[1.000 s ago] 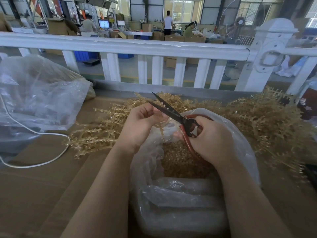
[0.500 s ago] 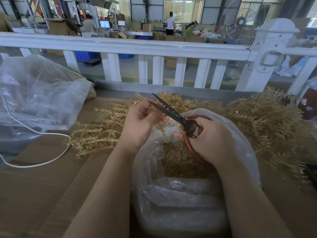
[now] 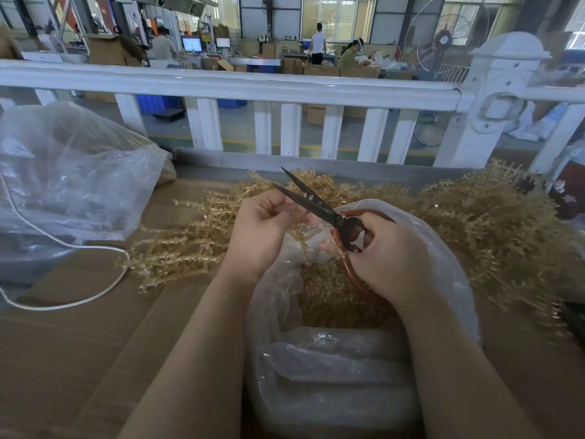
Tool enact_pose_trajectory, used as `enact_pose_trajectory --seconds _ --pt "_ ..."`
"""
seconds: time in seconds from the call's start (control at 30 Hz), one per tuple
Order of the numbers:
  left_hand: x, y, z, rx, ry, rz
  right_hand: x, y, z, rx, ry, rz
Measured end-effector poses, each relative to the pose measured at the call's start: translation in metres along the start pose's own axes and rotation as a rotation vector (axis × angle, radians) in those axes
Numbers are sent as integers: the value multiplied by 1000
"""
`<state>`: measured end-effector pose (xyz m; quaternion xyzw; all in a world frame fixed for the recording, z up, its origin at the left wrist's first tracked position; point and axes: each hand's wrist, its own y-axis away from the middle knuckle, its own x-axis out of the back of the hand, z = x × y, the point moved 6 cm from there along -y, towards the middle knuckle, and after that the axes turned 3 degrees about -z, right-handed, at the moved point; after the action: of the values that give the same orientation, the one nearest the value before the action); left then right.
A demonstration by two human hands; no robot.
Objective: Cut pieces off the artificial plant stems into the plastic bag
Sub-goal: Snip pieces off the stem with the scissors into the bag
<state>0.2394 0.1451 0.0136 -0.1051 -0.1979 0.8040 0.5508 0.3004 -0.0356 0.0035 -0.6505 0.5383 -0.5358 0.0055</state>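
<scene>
Head view: scissors tips up-left.

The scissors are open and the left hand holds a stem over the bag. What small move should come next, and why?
Probably close the scissors. The right hand grips their handles with the blades apart, the left hand pinches a stem beside the blades, and the plastic bag lies open below to catch the cut piece.

Scissors blades wider apart than before.

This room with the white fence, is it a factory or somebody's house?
Most likely a factory floor. Cardboard boxes are stacked beyond the railing, a big fan stands there, and golden plant stems lie heaped on the worktable.
</scene>
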Motion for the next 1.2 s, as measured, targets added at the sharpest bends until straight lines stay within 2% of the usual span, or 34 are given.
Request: enact_pose_trajectory --seconds 0.3,0.7,1.03,1.2 --pt "-1 0 2 -14 51 -9 1 0 -1 0 43 23" --pt "-6 1 5 -41 -6 -29 -1 0 -1 -15 0 -20" --pt "-7 0 4 -37 -7 -33 1 1 -1 -7 13 48" --pt "-6 -1 3 -24 6 -17 0 0 2 -78 -28 8"
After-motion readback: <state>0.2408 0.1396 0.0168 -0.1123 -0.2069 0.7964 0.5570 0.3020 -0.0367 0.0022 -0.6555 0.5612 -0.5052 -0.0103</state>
